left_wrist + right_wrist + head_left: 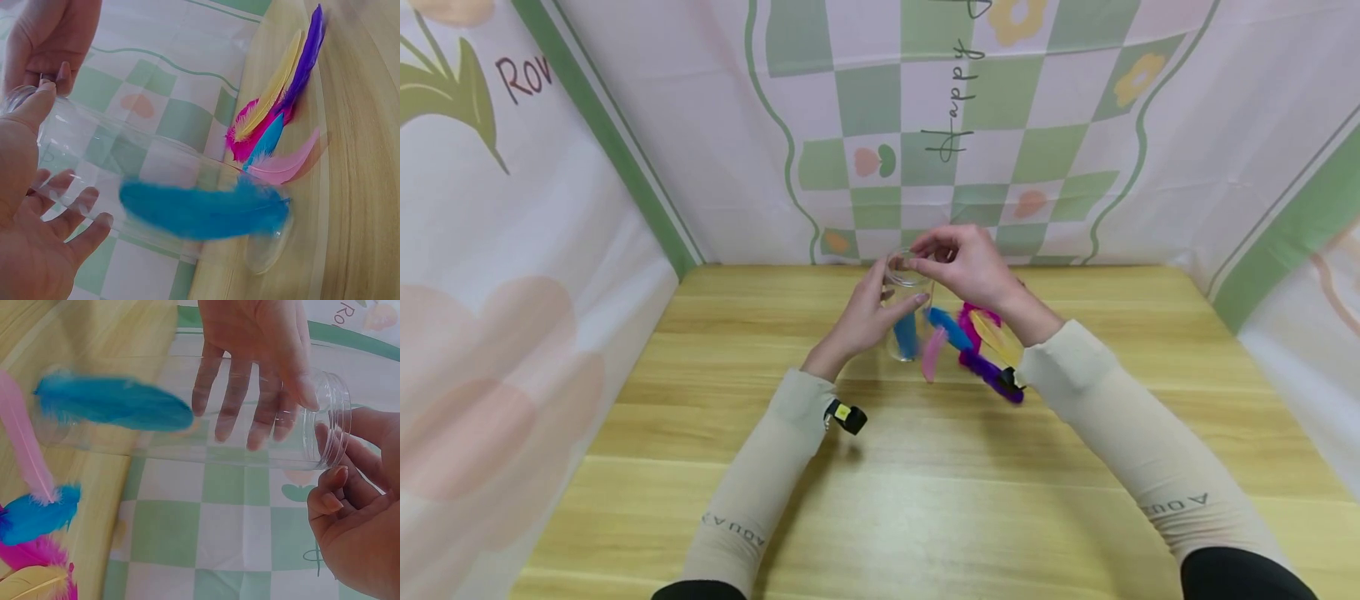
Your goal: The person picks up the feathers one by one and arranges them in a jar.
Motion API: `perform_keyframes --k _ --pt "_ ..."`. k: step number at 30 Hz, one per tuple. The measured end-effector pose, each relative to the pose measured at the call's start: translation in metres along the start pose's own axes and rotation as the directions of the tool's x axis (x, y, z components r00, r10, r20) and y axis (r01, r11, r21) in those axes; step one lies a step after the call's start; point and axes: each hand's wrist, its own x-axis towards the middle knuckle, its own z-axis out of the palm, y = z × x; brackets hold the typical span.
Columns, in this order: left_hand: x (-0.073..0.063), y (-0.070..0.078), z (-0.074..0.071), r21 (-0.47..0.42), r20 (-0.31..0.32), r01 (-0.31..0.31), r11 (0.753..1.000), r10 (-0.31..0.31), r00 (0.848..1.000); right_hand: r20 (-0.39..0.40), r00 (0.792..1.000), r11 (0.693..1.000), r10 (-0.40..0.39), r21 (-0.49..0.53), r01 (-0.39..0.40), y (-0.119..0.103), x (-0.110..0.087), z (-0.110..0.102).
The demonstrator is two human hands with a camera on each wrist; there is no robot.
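Upright jar (209, 442) opens upward, left hand (872, 312) gripping; blue feather (906, 336) lengthwise inside.

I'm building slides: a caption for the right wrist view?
Left hand gripping a clear jar, blue feather inside; right hand at its rim.

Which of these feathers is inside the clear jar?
The blue feather seen through the wall of the clear jar. The other blue feather lies outside on the table, with the pink feather, purple feather, yellow feather and magenta feather.
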Motion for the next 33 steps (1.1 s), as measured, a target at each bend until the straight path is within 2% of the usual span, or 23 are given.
perform_keyframes --k 18,33 --pt "0.001 -0.001 0.000 -0.002 0.009 -0.016 1.000 0.016 1.000 0.030 0.999 0.999 -0.012 -0.030 0.013 -0.005 -0.006 -0.011" --pt "0.000 0.000 0.001 0.003 0.008 -0.012 1.000 0.012 1.000 0.059 0.997 0.997 -0.057 -0.043 0.059 -0.006 -0.012 -0.018"
